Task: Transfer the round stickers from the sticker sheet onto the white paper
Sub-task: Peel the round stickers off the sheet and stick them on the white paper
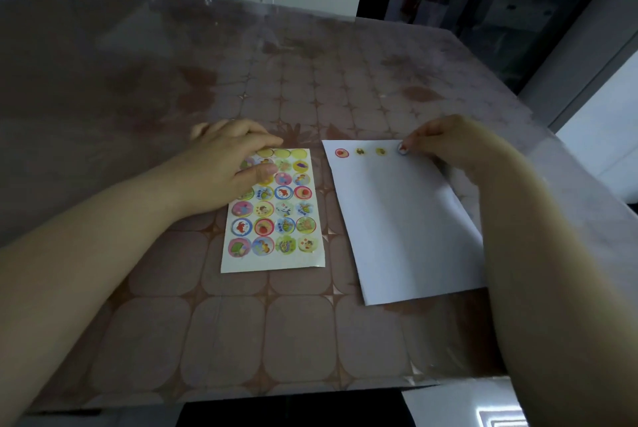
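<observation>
Head view: right hand (445, 145) holds sticker (401, 148) at white paper's (407, 219) top edge.

**Single head cam, looking down at table**

One view only. Wide-angle lens sat at the person's head, faced fwd & down over a patterned table (310, 99). Forearms filled the bottom corners. Sticker sheet (276, 219) under left hand (228, 164) lay centre-left, white paper (407, 226) centre-right. Near enough that a round sticker (401, 148) pinched by right hand (445, 143) showed, print blurred. Table's far edge sat near top.
</observation>
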Motion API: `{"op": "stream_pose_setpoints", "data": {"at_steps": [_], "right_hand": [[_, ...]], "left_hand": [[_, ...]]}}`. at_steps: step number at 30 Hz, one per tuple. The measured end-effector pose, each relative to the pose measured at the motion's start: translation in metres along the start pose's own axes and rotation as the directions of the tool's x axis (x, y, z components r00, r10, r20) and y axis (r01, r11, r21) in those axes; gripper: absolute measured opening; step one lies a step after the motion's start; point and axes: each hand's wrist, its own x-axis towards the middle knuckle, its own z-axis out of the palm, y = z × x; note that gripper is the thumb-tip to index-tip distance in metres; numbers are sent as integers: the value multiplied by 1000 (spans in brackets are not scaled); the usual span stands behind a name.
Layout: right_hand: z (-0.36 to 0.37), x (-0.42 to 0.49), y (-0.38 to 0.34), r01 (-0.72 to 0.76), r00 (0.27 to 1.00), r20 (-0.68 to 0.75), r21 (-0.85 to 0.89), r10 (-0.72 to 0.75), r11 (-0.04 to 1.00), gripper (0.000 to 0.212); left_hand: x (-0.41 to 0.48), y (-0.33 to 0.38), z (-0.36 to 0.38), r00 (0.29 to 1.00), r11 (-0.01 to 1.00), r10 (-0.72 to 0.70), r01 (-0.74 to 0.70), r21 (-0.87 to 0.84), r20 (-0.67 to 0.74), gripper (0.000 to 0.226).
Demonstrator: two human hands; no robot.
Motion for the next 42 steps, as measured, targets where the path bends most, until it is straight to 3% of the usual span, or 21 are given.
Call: {"op": "stream_pose_setpoints", "data": {"at_steps": [14,19,21,26,28,31,33,35,36,38,42], "right_hand": [[9,1,-5,4,997,-82,-9,-5,1000,17],[8,9,-1,-80,990,-114,18,81,997,44],[10,12,4,-106,986,-126,44,111,993,43],[18,14,4,-174,971,-211,-280,116,944,44],[19,9,-4,-85,970,-240,-261,21,962,37],[29,-6,-32,255,938,-200,-153,-283,955,18],[42,-22,-58,466,882,17,-165,-470,869,12],[58,-34,-81,601,794,247,-181,-555,779,17],[67,-36,-88,631,767,312,-207,-560,748,20],[85,-35,-98,620,779,334,-275,-531,735,25],[114,-38,-105,539,841,213,-250,-497,804,29]], "left_hand": [[-3,-5,0,1000,1000,-26,26,-14,-8,80],[-2,-8,0,1000,999,-31,31,-9,-2,83],[-2,-8,-3,999,999,-40,40,-18,-13,84],[-7,-16,-15,997,996,-71,71,-62,-7,89],[-9,-23,-21,996,992,-78,81,-93,40,89],[-8,-29,-24,992,988,-76,88,-125,96,82],[-8,-31,-24,995,989,-53,64,-132,86,81],[-8,-33,-24,997,991,-43,51,-128,62,82],[-8,-34,-25,998,990,-45,52,-132,52,80],[-8,-33,-29,997,988,-59,64,-137,44,74],[-11,-31,-27,997,994,-60,65,-89,58,81]]}}
